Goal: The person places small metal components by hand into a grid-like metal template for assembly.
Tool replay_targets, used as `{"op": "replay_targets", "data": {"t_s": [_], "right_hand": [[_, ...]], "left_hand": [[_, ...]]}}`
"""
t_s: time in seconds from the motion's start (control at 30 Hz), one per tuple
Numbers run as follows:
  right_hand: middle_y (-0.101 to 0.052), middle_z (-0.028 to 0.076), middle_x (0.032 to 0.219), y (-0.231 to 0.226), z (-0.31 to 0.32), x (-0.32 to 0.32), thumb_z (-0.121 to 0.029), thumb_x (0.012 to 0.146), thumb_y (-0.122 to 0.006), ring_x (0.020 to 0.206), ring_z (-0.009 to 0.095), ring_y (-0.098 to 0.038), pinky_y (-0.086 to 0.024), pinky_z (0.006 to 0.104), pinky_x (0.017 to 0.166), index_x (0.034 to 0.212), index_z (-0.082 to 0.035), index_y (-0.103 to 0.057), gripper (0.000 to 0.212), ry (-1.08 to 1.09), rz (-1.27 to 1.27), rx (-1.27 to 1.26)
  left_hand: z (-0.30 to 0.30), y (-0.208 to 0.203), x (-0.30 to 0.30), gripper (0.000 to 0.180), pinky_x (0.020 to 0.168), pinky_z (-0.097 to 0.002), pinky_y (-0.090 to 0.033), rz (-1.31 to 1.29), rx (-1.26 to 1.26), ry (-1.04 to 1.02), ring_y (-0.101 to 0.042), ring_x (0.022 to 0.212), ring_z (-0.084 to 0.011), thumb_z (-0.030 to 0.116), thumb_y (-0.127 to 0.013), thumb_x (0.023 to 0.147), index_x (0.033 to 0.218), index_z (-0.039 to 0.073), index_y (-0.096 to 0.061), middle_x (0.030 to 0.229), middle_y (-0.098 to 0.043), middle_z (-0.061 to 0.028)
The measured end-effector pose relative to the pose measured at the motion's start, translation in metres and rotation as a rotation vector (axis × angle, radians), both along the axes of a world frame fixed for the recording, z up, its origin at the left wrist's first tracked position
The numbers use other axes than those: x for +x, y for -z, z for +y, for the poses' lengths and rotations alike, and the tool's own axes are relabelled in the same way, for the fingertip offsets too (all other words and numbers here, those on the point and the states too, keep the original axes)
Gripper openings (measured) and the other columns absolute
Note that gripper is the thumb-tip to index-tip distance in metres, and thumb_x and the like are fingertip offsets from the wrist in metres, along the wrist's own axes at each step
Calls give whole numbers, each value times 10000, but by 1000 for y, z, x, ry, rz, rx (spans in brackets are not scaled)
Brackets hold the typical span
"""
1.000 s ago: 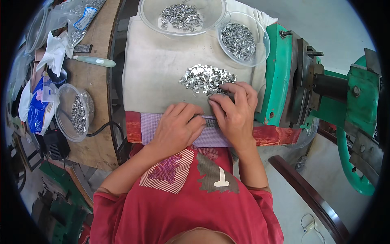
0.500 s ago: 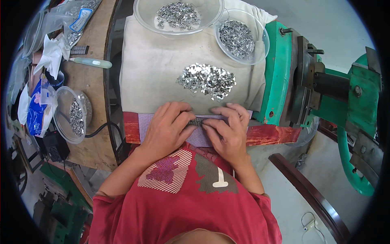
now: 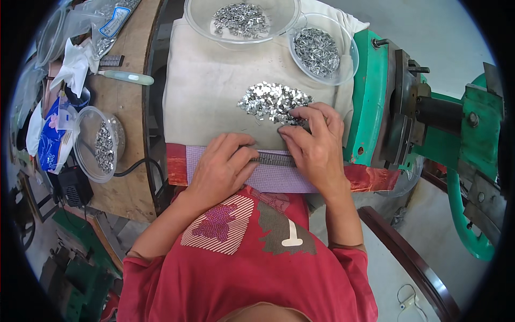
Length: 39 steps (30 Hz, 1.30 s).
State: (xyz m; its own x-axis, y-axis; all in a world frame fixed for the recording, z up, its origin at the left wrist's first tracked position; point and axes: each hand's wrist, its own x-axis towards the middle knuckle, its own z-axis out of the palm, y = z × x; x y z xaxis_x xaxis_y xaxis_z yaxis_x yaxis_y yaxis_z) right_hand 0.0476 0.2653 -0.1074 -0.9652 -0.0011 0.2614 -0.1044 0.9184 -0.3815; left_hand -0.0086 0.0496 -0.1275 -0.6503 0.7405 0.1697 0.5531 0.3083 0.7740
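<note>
My left hand (image 3: 217, 163) is closed at the left end of a dark, finely slotted metal strip (image 3: 276, 159), its fingertips pressing there. The strip lies crosswise on a purple checked cloth (image 3: 268, 180) in front of me. At the near right edge of a pile of small shiny metal pieces (image 3: 268, 102), my right hand (image 3: 319, 142) touches down with bent fingers. A small gap shows between its thumb and forefinger. Whether any piece is between the other fingertips is hidden.
Two clear plastic bowls, a large bowl (image 3: 201, 21) and a smaller bowl (image 3: 351, 67), hold metal pieces behind the pile on a beige cloth (image 3: 198, 96). Green machinery (image 3: 367, 102) borders the right. On the left wooden table (image 3: 126, 182) are another tub (image 3: 80, 153) and a pale-handled tool (image 3: 129, 77).
My right hand has left the strip and moved away from me and rightward to the pile, uncovering more of the strip. My left hand stays at the strip's left end. The view has shifted slightly.
</note>
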Motion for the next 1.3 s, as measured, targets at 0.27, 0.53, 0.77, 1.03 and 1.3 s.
{"op": "replay_targets", "data": {"t_s": [0.27,0.53,0.77,1.03,1.3], "right_hand": [[-634,52,1090,-2,5,-15,-122,700,-784,1151,291,-538,-412,461,995,832,-83,-694,164,-123,-42,-13],[-633,53,1083,7,-3,-1,-112,720,-781,1146,303,-538,-396,464,986,852,-80,-665,178,-89,4,-79],[-657,27,1059,-2,-17,40,-113,675,-825,1118,307,-550,-395,460,967,846,-117,-707,207,-21,-42,-107],[-645,32,1042,6,-6,16,-95,715,-808,1071,289,-562,-416,432,897,892,-116,-736,192,118,63,-54],[-639,34,1054,6,-2,-1,-94,700,-796,1108,293,-559,-419,451,921,844,-99,-703,171,13,49,14]], "left_hand": [[2,0,-3,317,806,-415,-487,15,-15,32,-611,962,-325,47,-821,697,957,39,-640,1082,-627,-115],[-2,0,-3,299,803,-411,-493,-43,15,-39,-610,964,-333,30,-815,707,950,26,-641,1081,-629,-133],[-5,-3,-6,221,809,-419,-496,-9,4,-19,-601,963,-342,17,-764,752,931,1,-636,1074,-615,-149],[-7,-3,-5,210,824,-420,-484,26,-43,15,-589,973,-324,71,-747,779,949,13,-638,1074,-612,-132],[4,-3,-3,368,857,-413,-472,72,-70,46,-585,1005,-302,150,-786,747,1068,52,-636,1100,-597,-101]]}}
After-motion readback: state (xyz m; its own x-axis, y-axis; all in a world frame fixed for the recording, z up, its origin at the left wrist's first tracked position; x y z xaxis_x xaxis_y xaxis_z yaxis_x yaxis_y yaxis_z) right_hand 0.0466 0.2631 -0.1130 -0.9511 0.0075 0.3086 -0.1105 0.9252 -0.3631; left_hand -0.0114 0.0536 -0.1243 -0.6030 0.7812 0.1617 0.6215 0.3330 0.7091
